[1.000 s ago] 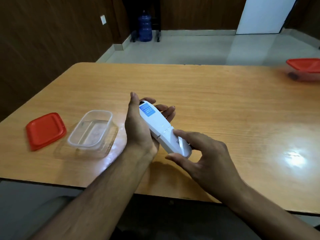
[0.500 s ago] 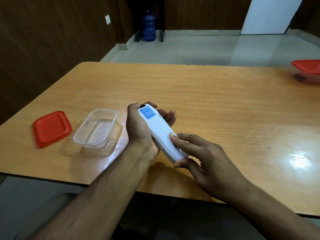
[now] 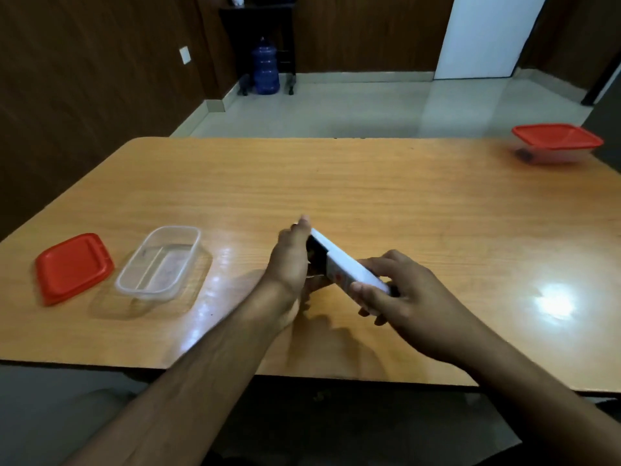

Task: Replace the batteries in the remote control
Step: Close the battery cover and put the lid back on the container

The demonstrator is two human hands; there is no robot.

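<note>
Here, nearest the camera, both forearms reach over the near edge of the counter (image 3: 420, 203) and meet on the remote control (image 3: 339, 264), which is held clear of the counter surface. The right hand (image 3: 400, 297) forms the near grip: its fingers and thumb are curled around the near end of the remote control. The left hand (image 3: 289, 264) forms the far grip: it closes on the far end from the left side, thumb raised above the casing. Motion blur hides the exact finger placement of both hands.

The long axis of the remote control runs from the right hand, near and right, up to the left hand, far and left. A dark section shows at the far end beside the white casing; judged from this, the battery cover is sliding along that axis or the compartment is partly exposed, but the blur prevents certainty. No batteries are visible. The coming move turns on this axis: one hand must brace the body while the other draws the cover lengthwise. The task appears to be at an early stage.

To the left of the remote control, well apart, a clear container (image 3: 161, 264) stands open, with a red lid (image 3: 72, 267) just beyond it. Far to the right of the remote control, a second container with a red lid (image 3: 556, 142) rests near the counter's far edge.
</note>
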